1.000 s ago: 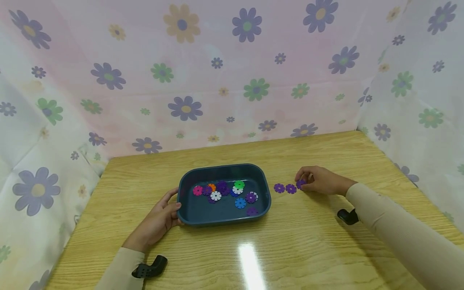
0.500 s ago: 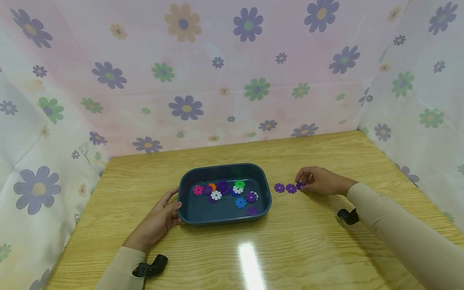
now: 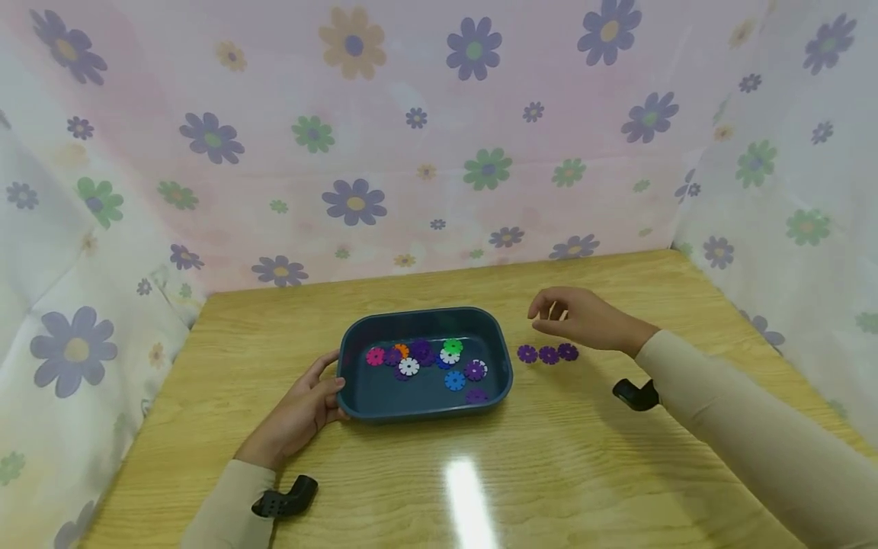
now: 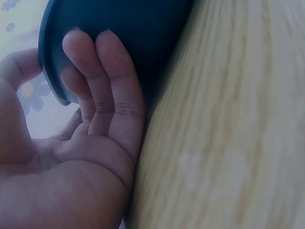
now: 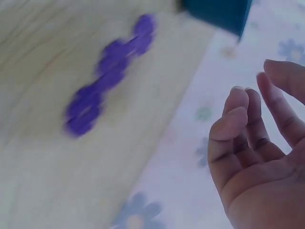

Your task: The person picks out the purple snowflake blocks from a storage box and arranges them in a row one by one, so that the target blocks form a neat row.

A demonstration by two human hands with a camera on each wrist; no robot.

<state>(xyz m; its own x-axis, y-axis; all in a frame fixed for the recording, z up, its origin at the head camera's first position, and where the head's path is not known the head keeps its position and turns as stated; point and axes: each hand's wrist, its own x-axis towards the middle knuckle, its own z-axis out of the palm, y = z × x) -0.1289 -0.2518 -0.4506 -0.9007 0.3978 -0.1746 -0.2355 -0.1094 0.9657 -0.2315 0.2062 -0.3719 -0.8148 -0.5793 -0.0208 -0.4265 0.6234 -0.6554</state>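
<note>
My left hand [image 3: 302,415] grips the left end of a dark blue plastic tray [image 3: 384,400], thumb over its rim. In the left wrist view, the other fingers [image 4: 121,78] lie against the tray's outer wall. Off the tray's right side, three purple notched snowflake discs [image 3: 549,355] lie in a row on the table; the right wrist view shows them blurred. Above and behind that row hovers my right hand [image 3: 583,316], its fingers loosely bent and holding nothing.
Inside the tray are several loose discs: pink, orange, white [image 3: 408,367], green [image 3: 453,346], blue [image 3: 455,380] and purple. The wooden table [image 3: 370,488] meets a flowered cloth backdrop [image 3: 384,137] at the back and sides.
My right hand has let go of the third purple disc, risen and moved slightly left. That disc now lies at the row's right end. My left hand stays on the tray.
</note>
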